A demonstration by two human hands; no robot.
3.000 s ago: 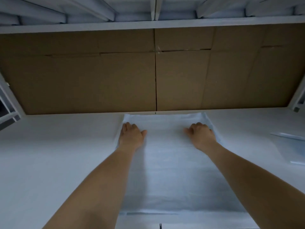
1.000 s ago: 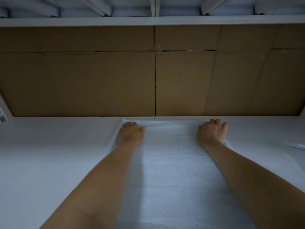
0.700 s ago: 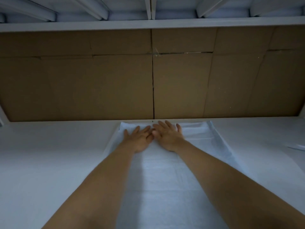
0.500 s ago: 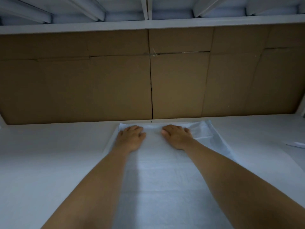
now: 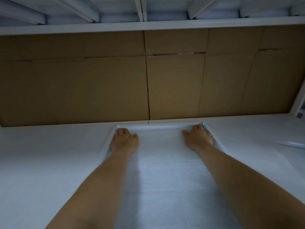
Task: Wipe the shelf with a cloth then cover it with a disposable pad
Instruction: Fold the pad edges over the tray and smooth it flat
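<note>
A pale blue-white disposable pad (image 5: 162, 164) lies spread along the middle of the white shelf (image 5: 49, 156), reaching back to the cardboard wall. My left hand (image 5: 124, 141) presses flat on the pad's far left corner. Palm down, my right hand (image 5: 198, 138) presses on the far right corner, where the pad's edge curls up a little. Neither hand holds anything. No cloth is in view.
A brown cardboard panel (image 5: 148, 86) forms the back wall. A white shelf board with ribs (image 5: 148, 22) runs overhead. Another white sheet (image 5: 293, 144) lies at the right edge of the shelf.
My right hand slid from the pad's middle out to its far right corner, smoothing it. My left hand stayed on the far left corner.
</note>
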